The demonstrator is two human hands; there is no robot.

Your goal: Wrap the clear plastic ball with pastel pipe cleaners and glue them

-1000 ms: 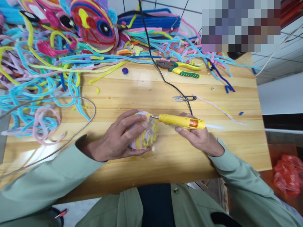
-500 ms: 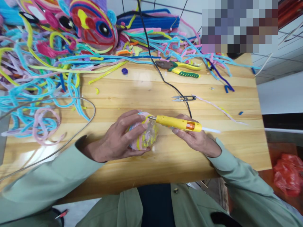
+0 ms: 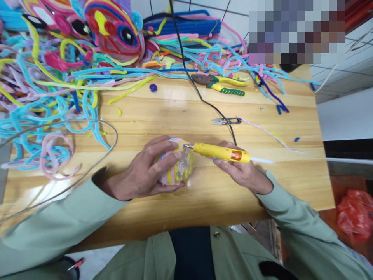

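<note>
My left hand (image 3: 148, 167) is wrapped around a rounded craft piece (image 3: 182, 167), covered partly in pink, yellow and light blue fuzzy strips, with a clear patch on its right side. In my right hand (image 3: 239, 169) is a yellow hot glue gun (image 3: 215, 151), pointing left. Its metal nozzle is at the top edge of the craft piece, close to my left fingertips; I cannot tell whether it touches. A whitish glue stick (image 3: 263, 160) sticks out of the gun's back end. The underside of the craft piece is hidden by my left fingers.
Tangled pipe cleaners (image 3: 58, 101) cover the table's left and back, beside a colourful mask (image 3: 115, 33). Green-and-yellow pliers (image 3: 220, 84) and thread snips (image 3: 227, 121) lie beyond my hands. A black cord (image 3: 201, 97) crosses the table to the glue gun. A red plastic bag (image 3: 355, 216) is at right.
The glue gun has shifted very slightly to the right with my right hand. My left hand and the craft piece stay almost in place.
</note>
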